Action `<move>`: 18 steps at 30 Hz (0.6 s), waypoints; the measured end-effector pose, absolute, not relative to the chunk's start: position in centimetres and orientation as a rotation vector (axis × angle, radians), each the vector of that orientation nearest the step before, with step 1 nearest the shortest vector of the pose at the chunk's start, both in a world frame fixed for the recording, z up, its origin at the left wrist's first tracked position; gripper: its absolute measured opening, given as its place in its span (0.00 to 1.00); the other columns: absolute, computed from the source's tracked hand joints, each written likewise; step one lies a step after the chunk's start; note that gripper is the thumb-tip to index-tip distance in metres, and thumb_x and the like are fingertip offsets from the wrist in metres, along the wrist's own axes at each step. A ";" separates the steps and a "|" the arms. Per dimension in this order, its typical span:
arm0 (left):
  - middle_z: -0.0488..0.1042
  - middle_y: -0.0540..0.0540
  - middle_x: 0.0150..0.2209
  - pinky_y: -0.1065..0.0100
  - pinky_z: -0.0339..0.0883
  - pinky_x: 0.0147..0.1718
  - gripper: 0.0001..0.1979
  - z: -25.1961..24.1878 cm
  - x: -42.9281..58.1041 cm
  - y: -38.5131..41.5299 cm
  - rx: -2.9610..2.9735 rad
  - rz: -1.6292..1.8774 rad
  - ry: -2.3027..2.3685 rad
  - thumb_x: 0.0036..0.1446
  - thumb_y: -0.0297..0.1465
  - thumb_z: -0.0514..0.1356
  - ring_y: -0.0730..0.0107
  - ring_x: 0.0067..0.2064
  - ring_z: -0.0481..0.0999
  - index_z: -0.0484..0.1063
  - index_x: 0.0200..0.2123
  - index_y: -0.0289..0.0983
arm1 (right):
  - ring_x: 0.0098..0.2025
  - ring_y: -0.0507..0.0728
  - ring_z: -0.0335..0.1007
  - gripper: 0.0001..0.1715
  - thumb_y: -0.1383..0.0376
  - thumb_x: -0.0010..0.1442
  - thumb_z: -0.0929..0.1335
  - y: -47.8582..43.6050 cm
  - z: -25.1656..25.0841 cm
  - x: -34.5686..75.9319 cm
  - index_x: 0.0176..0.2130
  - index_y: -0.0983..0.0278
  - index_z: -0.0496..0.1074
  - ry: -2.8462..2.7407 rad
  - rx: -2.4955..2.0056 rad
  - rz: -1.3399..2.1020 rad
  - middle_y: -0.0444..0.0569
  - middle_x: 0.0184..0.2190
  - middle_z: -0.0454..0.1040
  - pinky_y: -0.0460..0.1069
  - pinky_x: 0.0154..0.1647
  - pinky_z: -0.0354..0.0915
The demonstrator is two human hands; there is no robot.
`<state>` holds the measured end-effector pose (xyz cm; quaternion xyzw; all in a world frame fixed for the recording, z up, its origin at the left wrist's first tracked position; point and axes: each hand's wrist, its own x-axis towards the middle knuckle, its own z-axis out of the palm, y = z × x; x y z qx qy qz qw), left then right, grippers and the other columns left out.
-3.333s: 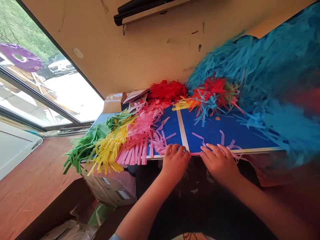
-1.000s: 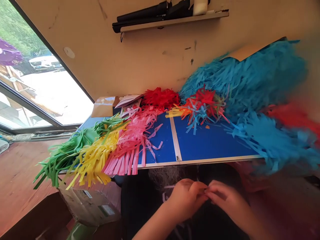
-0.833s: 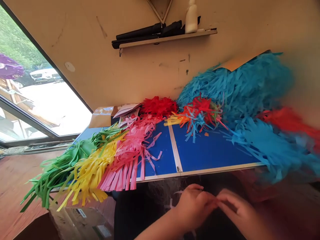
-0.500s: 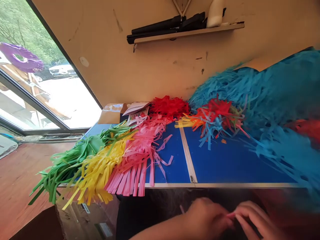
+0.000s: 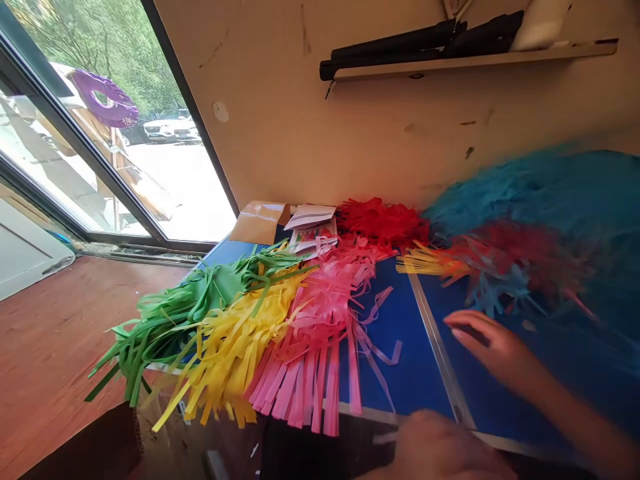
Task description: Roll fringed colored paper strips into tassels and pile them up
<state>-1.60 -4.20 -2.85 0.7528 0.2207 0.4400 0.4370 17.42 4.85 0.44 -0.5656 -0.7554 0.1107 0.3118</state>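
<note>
Colours laid side by side, grip uncertain

Far left: green fringe [image 5: 215, 290], overlapped by yellow fringe [image 5: 235, 343]; both trail over the front of the blue-topped bench [image 5: 403, 303]. Presumably the strips overhang because they run longer than the surface allows. Behind, a kraft envelope [image 5: 257, 222] and folded sheets [image 5: 313, 217], seemingly pushed back out of the way.

Next, pink fringe [image 5: 325, 307], ends fanned over the front edge, likely laid side by side with the others to keep colours apart. Red fringe [image 5: 383, 220] bunched at its back end, by the wall.

Bottom centre: left hand [image 5: 443, 443], low at the front edge, blurred; fingers look curled, but what they hold, if anything, cannot be told. A pale strip [image 5: 385, 438] shows just beside it.

Right of the metal seam [image 5: 437, 343]: right hand [image 5: 505, 353] over the bench, thumb and forefinger tips close together; cannot tell whether they pinch anything. Multicoloured fringe [image 5: 525, 257] lies just beyond it. Turquoise fringe [image 5: 505, 190] heaped behind, perhaps against the wall because of its bulk.
</note>
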 end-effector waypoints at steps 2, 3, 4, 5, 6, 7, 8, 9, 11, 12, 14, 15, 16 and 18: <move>0.78 0.43 0.28 0.68 0.66 0.35 0.15 -3.3 -1.5 -3.5 1.922 1.335 0.638 0.58 0.42 0.54 0.65 0.33 0.76 0.77 0.34 0.43 | 0.43 0.57 0.70 0.15 0.62 0.57 0.60 11.2 0.8 15.6 0.37 0.61 0.73 -2.137 -1.600 0.123 0.50 0.40 0.74 0.51 0.44 0.67; 0.78 0.43 0.28 0.67 0.66 0.34 0.14 -3.4 -1.4 -3.2 1.904 1.452 0.696 0.58 0.41 0.54 0.65 0.31 0.75 0.77 0.35 0.42 | 0.44 0.57 0.70 0.14 0.65 0.57 0.60 14.2 0.9 14.7 0.37 0.62 0.74 -2.161 -1.626 0.088 0.50 0.40 0.75 0.52 0.46 0.66; 0.77 0.42 0.28 0.67 0.66 0.32 0.14 -3.5 -1.3 -2.9 1.843 1.535 0.762 0.58 0.40 0.54 0.66 0.30 0.74 0.77 0.35 0.41 | 0.45 0.57 0.69 0.14 0.67 0.57 0.61 17.1 1.1 13.9 0.37 0.62 0.74 -2.179 -1.641 0.070 0.51 0.40 0.75 0.52 0.48 0.64; 0.76 0.43 0.27 0.68 0.65 0.31 0.14 -3.5 -1.1 -2.7 1.745 1.564 0.832 0.58 0.39 0.54 0.67 0.29 0.73 0.77 0.35 0.40 | 0.46 0.57 0.69 0.14 0.68 0.57 0.61 19.7 1.2 13.3 0.37 0.63 0.74 -2.200 -1.661 0.053 0.51 0.40 0.75 0.52 0.48 0.64; 0.74 0.43 0.26 0.68 0.65 0.29 0.15 -3.5 -1.0 -2.5 1.626 1.553 0.905 0.58 0.40 0.54 0.68 0.28 0.72 0.77 0.33 0.40 | 0.46 0.57 0.69 0.14 0.69 0.57 0.61 22.0 1.2 12.8 0.37 0.64 0.74 -2.224 -1.686 0.041 0.52 0.40 0.74 0.52 0.48 0.63; 0.73 0.44 0.25 0.68 0.65 0.28 0.16 -3.4 -0.9 -2.3 1.503 1.519 0.978 0.58 0.42 0.54 0.69 0.27 0.71 0.77 0.32 0.40 | 0.45 0.57 0.69 0.13 0.70 0.57 0.62 24.0 1.2 12.4 0.38 0.65 0.74 -2.254 -1.711 0.037 0.52 0.41 0.74 0.52 0.48 0.63; 0.72 0.45 0.24 0.69 0.65 0.28 0.17 -3.4 -0.8 -2.2 1.386 1.479 1.050 0.57 0.43 0.54 0.69 0.27 0.70 0.77 0.30 0.40 | 0.45 0.56 0.69 0.11 0.68 0.58 0.63 25.6 1.0 12.2 0.39 0.65 0.73 -2.284 -1.735 0.033 0.51 0.42 0.73 0.53 0.48 0.64; 0.71 0.46 0.23 0.69 0.65 0.27 0.17 -3.3 -0.8 -2.0 1.279 1.447 1.109 0.56 0.45 0.55 0.69 0.27 0.69 0.77 0.29 0.40 | 0.45 0.55 0.68 0.11 0.66 0.58 0.64 26.9 0.8 12.1 0.41 0.65 0.72 -2.313 -1.758 0.029 0.51 0.43 0.73 0.54 0.47 0.64; 0.70 0.47 0.23 0.68 0.65 0.28 0.19 -3.1 -0.8 -1.6 1.104 1.412 1.175 0.54 0.47 0.56 0.69 0.27 0.68 0.76 0.27 0.39 | 0.44 0.54 0.67 0.13 0.61 0.59 0.64 28.7 0.2 11.9 0.42 0.65 0.70 -2.360 -1.799 0.019 0.50 0.44 0.71 0.55 0.47 0.64; 0.69 0.47 0.23 0.68 0.65 0.28 0.19 -3.0 -0.8 -1.4 1.034 1.407 1.182 0.53 0.48 0.57 0.69 0.27 0.68 0.76 0.27 0.39 | 0.45 0.54 0.67 0.14 0.59 0.60 0.64 29.3 -0.1 11.9 0.43 0.64 0.69 -2.376 -1.816 0.011 0.50 0.45 0.70 0.55 0.47 0.64; 0.68 0.47 0.23 0.67 0.65 0.29 0.21 -2.9 -0.9 -1.2 0.921 1.403 1.173 0.51 0.49 0.57 0.68 0.28 0.68 0.76 0.25 0.38 | 0.45 0.54 0.67 0.15 0.58 0.60 0.63 30.0 -0.6 11.9 0.43 0.64 0.69 -2.392 -1.846 -0.010 0.50 0.45 0.70 0.56 0.47 0.63; 0.68 0.47 0.23 0.67 0.65 0.30 0.21 -2.7 -0.9 -1.1 0.873 1.400 1.166 0.51 0.50 0.58 0.68 0.28 0.68 0.75 0.24 0.38 | 0.45 0.55 0.66 0.16 0.58 0.60 0.63 30.2 -0.8 11.9 0.44 0.65 0.69 -2.393 -1.860 -0.022 0.50 0.45 0.70 0.56 0.47 0.63; 0.67 0.47 0.22 0.67 0.65 0.29 0.21 -2.6 -0.8 -1.1 0.829 1.400 1.158 0.50 0.50 0.58 0.68 0.27 0.68 0.75 0.23 0.37 | 0.46 0.55 0.66 0.16 0.58 0.60 0.63 30.4 -0.9 11.9 0.44 0.65 0.68 -2.391 -1.873 -0.034 0.51 0.46 0.69 0.56 0.47 0.63; 0.67 0.47 0.21 0.67 0.65 0.29 0.22 -2.3 -0.7 -1.2 0.760 1.420 1.150 0.48 0.51 0.60 0.68 0.27 0.68 0.74 0.21 0.37 | 0.47 0.56 0.66 0.18 0.57 0.60 0.63 30.6 -1.0 11.8 0.47 0.65 0.67 -2.386 -1.903 -0.054 0.52 0.47 0.68 0.57 0.47 0.63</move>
